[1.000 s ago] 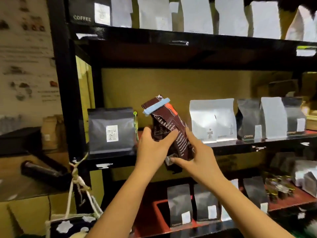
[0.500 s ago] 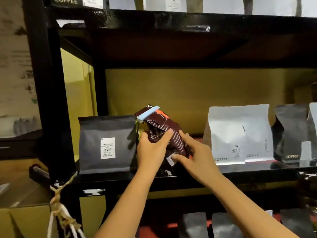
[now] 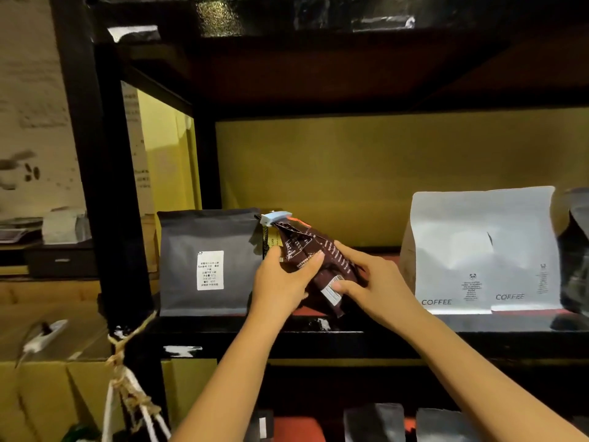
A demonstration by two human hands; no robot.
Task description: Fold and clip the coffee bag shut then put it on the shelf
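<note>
A dark brown coffee bag (image 3: 314, 253) with white print leans tilted to the left over the shelf board (image 3: 366, 328). Its folded top carries a light blue clip (image 3: 274, 217). My left hand (image 3: 283, 280) grips the bag's left side, fingers across its front. My right hand (image 3: 373, 280) holds its right side and lower corner near the barcode. The bag's base is at the shelf surface, between a dark grey bag and a white bag; whether it rests there I cannot tell.
A dark grey coffee bag (image 3: 207, 261) stands just left of the brown bag, a white one marked COFFEE (image 3: 481, 250) to the right. Black shelf posts (image 3: 105, 186) rise at left. More bags (image 3: 376, 422) sit on the lower shelf. A rope-handled bag (image 3: 127, 387) hangs at the lower left.
Both hands have carried the clipped brown bag forward and down into the gap between the grey and white bags. The camera has moved closer to the shelf.
</note>
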